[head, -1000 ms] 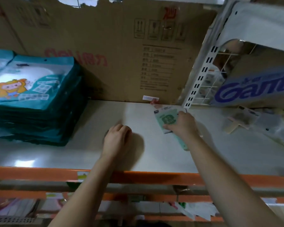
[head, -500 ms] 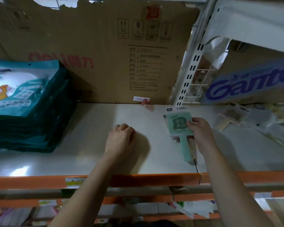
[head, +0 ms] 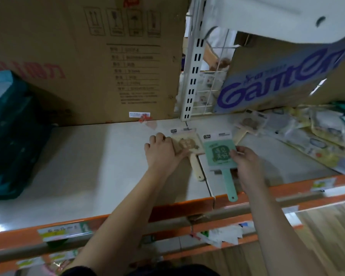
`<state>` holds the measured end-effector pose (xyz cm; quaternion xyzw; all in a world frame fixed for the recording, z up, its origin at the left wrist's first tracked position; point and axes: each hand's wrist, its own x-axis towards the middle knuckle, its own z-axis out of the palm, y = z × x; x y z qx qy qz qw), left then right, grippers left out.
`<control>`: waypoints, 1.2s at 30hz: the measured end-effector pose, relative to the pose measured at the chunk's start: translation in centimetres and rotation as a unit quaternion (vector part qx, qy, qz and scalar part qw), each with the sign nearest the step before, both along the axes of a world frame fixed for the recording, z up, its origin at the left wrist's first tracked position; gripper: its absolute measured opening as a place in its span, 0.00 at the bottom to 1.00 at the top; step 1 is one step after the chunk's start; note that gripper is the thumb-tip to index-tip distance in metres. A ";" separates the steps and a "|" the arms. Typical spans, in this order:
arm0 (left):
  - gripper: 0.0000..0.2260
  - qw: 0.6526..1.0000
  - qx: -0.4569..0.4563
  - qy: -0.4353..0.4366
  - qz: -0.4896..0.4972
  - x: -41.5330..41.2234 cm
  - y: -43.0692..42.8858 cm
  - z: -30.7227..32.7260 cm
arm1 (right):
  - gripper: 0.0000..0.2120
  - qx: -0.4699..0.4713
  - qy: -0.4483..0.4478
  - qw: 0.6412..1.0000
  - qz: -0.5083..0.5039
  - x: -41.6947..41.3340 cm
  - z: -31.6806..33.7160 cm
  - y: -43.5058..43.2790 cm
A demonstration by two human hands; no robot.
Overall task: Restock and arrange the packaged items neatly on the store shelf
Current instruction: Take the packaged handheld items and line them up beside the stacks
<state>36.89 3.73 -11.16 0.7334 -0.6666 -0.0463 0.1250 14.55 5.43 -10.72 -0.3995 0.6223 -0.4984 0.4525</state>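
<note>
Green paddle pack [head: 220, 155] lies flat on the white shelf [head: 100, 166], handle over the orange front edge [head: 179, 208]. My right hand [head: 246, 164] pinches its right side, fingers closed on it. Beige paddle pack [head: 187, 146] sits just beside it to the left, my left hand [head: 161, 154] flat on it, fingers curled over its edge. Cardboard box [head: 84, 56] behind, teal bags [head: 10, 136] far left.

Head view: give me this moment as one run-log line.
left hand: on beige paddle pack | right hand: holding green paddle pack | packs side by side on shelf
</note>
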 end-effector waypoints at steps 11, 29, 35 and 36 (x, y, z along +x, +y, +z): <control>0.31 0.998 0.006 0.044 0.052 2.2 1.4 0.3 | 0.04 0.002 -0.069 0.997 0.033 1.4 -1.0 -0.5; 0.17 0.897 0.011 0.407 0.173 8.2 3.4 0.9 | 0.07 0.026 -0.108 0.992 0.058 6.6 -1.3 -1.0; 0.18 0.861 -0.067 0.441 0.245 16.7 6.7 1.4 | 0.09 0.028 -0.098 0.987 0.125 11.7 -1.4 -1.0; 0.18 0.853 -0.063 0.457 0.245 17.8 6.9 1.4 | 0.08 0.030 -0.100 0.985 0.135 12.6 -1.3 -0.8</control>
